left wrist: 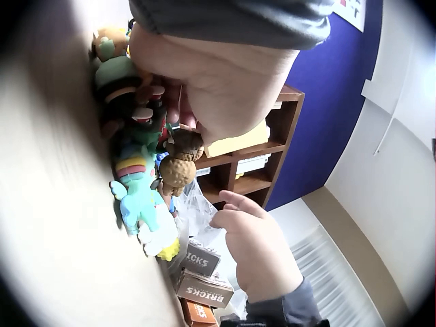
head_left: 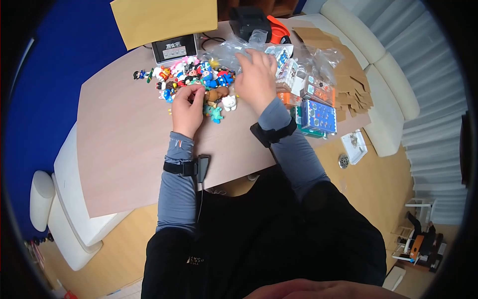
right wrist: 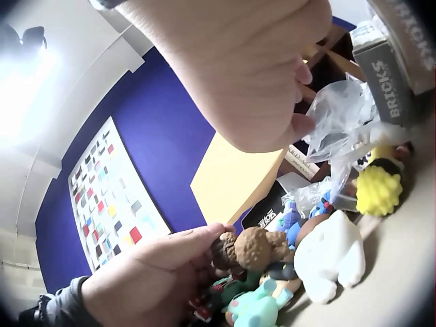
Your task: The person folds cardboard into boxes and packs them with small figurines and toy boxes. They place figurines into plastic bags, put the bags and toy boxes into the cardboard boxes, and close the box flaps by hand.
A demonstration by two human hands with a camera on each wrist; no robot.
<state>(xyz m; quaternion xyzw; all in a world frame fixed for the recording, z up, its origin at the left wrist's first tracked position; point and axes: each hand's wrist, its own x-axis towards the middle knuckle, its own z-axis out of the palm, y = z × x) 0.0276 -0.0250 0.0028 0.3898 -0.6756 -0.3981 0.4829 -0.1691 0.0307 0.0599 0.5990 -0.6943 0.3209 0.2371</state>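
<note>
The left hand point(head_left: 187, 112) is at the near edge of a crowd of small toy figurines point(head_left: 191, 74). Its thumb and fingers pinch a brown, bumpy-textured figurine point(right wrist: 255, 248) by its darker end; the fingers behind are partly hidden. Right beside it lie a turquoise figurine point(left wrist: 139, 197) with a striped band and a white figurine point(head_left: 229, 103). The right hand point(head_left: 257, 82) hovers right of the figurines with loosely extended fingers, nothing visibly in its grasp. Its fingertips overlap a crumpled clear plastic bag point(right wrist: 337, 112) behind it.
Small printed boxes, including a blue one point(head_left: 318, 116), are stacked on the table point(head_left: 124, 144) at the right, by flattened brown cardboard point(head_left: 353, 82). At the back stand a yellow panel point(head_left: 167, 20), a black-and-white box point(head_left: 174, 50) and a black object point(head_left: 249, 24).
</note>
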